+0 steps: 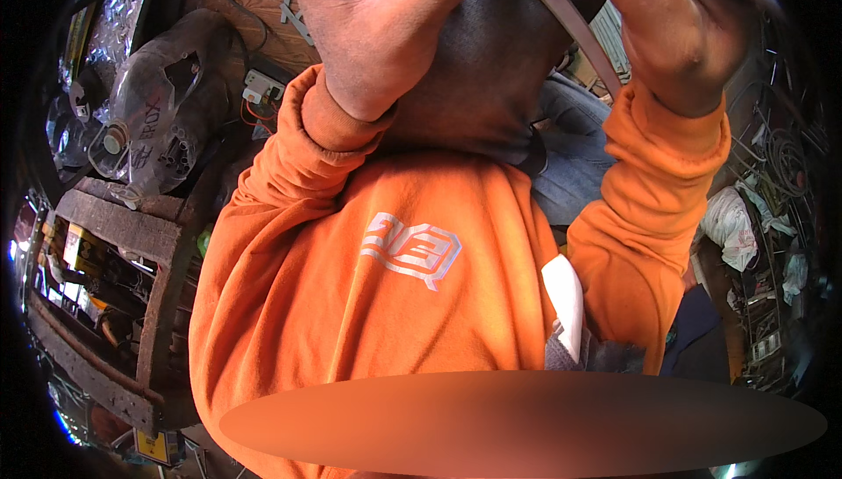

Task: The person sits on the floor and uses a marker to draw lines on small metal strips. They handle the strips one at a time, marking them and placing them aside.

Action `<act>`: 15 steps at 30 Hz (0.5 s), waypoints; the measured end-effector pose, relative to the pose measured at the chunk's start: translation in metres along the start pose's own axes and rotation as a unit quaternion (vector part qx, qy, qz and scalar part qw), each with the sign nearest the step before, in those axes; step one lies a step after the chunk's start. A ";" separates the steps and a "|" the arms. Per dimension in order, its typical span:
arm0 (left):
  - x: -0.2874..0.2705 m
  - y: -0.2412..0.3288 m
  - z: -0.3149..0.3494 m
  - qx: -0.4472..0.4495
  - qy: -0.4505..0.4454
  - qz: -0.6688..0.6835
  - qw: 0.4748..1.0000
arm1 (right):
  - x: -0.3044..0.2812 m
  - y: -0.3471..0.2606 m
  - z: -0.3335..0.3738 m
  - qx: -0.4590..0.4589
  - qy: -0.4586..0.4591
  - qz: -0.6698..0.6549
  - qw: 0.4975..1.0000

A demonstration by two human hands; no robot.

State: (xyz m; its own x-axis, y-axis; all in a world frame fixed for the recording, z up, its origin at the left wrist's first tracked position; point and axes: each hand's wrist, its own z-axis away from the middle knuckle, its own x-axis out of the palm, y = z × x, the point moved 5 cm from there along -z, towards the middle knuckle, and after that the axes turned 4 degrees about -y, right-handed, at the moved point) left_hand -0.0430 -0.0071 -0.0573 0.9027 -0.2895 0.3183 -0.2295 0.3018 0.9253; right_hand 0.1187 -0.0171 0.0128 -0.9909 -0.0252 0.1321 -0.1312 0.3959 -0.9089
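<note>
Both hands raised at the top edge — left hand (377, 32) closed on a dark cloth (491, 67), right hand (675, 32) gripping a strap (561, 14).

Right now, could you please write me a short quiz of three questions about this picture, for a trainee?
1. True or false: both hands are raised near the top edge of the picture.
2. What does the right hand hold? A) a dark strap B) a hammer C) a cup
3. What colour are the sleeves of the sweatshirt?

Key:
1. True. The left hand and the right hand are both up at the top edge.
2. A. The fingers close around a dark strap that runs diagonally down from the top edge.
3. Orange.
</note>
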 end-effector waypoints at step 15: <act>0.000 -0.002 -0.001 0.012 0.001 -0.006 1.000 | -0.024 0.007 0.009 -0.027 -0.019 0.092 0.995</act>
State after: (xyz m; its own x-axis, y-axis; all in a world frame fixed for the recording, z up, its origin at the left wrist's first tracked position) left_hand -0.0421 -0.0069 -0.0593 0.9059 -0.2911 0.3077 -0.2285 0.2760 0.9336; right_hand 0.1414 -0.0224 -0.0005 -0.9986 0.0187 -0.0500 0.0531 0.4449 -0.8940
